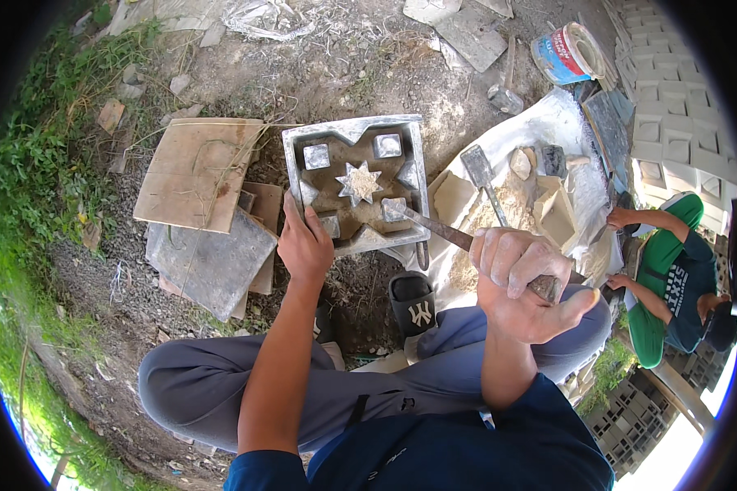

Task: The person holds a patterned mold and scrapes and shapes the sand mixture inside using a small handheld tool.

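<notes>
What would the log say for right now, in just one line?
left hand: on mold edge | right hand: grips trowel | trowel tip: inside mold | person: crouched on dirt

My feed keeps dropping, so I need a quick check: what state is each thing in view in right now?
Square grey metal mould with a star-shaped insert: lying flat on the ground, open side up, dusted with mortar.
Left hand: resting on the mould's near left edge.
Right hand: closed around the trowel handle.
Rusty metal trowel: held, tip inside the mould.
Second trowel: lying on the white sheet, unheld.
Blue and white bucket: tipped on its side.
</notes>
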### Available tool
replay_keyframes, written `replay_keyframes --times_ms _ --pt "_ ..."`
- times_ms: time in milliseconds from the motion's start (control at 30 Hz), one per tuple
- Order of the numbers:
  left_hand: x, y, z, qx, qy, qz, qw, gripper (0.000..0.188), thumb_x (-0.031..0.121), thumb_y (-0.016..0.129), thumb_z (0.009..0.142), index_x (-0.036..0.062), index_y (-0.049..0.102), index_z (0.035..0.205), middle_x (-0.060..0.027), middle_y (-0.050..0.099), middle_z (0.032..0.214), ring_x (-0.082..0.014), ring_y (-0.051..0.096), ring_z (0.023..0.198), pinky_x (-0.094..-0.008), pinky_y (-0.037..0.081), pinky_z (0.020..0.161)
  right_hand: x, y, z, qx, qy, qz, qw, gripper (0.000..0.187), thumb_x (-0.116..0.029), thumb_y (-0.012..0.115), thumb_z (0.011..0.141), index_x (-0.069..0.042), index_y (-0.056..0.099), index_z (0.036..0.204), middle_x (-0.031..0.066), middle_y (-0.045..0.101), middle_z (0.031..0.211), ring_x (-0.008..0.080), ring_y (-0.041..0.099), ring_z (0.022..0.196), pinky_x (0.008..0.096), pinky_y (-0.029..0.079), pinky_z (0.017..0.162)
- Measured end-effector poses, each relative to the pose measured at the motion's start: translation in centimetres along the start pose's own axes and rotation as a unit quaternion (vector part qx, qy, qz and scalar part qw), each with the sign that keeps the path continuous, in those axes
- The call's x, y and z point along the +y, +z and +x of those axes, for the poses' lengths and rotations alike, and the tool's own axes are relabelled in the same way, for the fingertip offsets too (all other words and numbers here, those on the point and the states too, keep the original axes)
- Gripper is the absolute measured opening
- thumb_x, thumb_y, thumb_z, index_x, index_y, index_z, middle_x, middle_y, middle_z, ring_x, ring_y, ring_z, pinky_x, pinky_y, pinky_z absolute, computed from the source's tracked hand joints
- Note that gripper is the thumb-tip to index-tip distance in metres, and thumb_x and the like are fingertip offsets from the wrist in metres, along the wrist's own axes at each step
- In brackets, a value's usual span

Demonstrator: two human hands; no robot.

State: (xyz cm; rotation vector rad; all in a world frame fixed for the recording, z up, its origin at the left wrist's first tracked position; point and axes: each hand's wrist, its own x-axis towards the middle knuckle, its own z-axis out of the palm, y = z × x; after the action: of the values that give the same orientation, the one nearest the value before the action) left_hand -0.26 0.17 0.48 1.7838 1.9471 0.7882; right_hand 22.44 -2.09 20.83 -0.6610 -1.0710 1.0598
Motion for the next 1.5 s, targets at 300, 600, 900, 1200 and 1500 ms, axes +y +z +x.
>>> replay_keyframes --times_ms 300,600,900,1200,1500 --pt "-0.2 -0.1 -0.1 0.000 -0.017 0.003 1.000 0.048 0.024 0.046 0.105 -0.0085 0.047 0.141 -0.0324 0.067 0.116 -0.0482 0.069 0.096 -0.0511 0.058 0.075 3.3 1.3 -0.2 -0.014 0.041 0.029 0.999 0.046 -0.040 0.033 0.108 -0.011 0.046 0.074 0.0031 0.042 0.064 0.0166 0.036 0.060 0.0358 0.033 0.062" --pt "-0.9 0.0 -0.3 -0.002 -0.036 -0.070 0.997 0.052 0.034 0.034 0.109 -0.0025 0.048 0.143 -0.0294 0.067 0.120 -0.0489 0.067 0.099 -0.0535 0.056 0.079 5.6 5.8 0.9 -0.035 0.009 -0.025 0.999 0.044 -0.033 0.035 0.111 -0.008 0.045 0.076 0.0045 0.042 0.064 0.0169 0.037 0.059 0.0364 0.035 0.059" --pt "-1.0 -0.4 -0.2 -0.030 -0.059 -0.101 0.993 0.050 0.035 0.032 0.109 -0.0005 0.050 0.139 -0.0279 0.067 0.113 -0.0505 0.066 0.096 -0.0555 0.054 0.077 10.5 7.2 -0.6 0.044 -0.012 -0.156 0.987 0.046 -0.036 0.041 0.111 -0.005 0.045 0.077 0.0043 0.043 0.068 0.0157 0.038 0.061 0.0337 0.035 0.058" --pt "-0.3 -0.3 0.1 -0.039 -0.070 -0.093 0.992 0.052 0.039 0.028 0.110 -0.0002 0.053 0.133 -0.0275 0.067 0.106 -0.0508 0.065 0.091 -0.0578 0.052 0.073 7.5 6.3 -0.4 0.044 0.081 0.013 0.996 0.057 -0.024 0.050 0.109 -0.004 0.037 0.057 0.0004 0.037 0.052 0.0120 0.031 0.047 0.0324 0.027 0.049" --pt "-0.5 -0.2 0.2 -0.038 -0.075 -0.072 0.994 0.050 0.042 0.026 0.110 0.0049 0.053 0.132 -0.0267 0.068 0.102 -0.0514 0.064 0.090 -0.0593 0.051 0.073 9.4 6.0 -1.8 -0.024 0.113 -0.074 0.991 0.055 -0.026 0.050 0.107 -0.003 0.036 0.058 0.0010 0.039 0.052 0.0114 0.035 0.045 0.0298 0.025 0.044"
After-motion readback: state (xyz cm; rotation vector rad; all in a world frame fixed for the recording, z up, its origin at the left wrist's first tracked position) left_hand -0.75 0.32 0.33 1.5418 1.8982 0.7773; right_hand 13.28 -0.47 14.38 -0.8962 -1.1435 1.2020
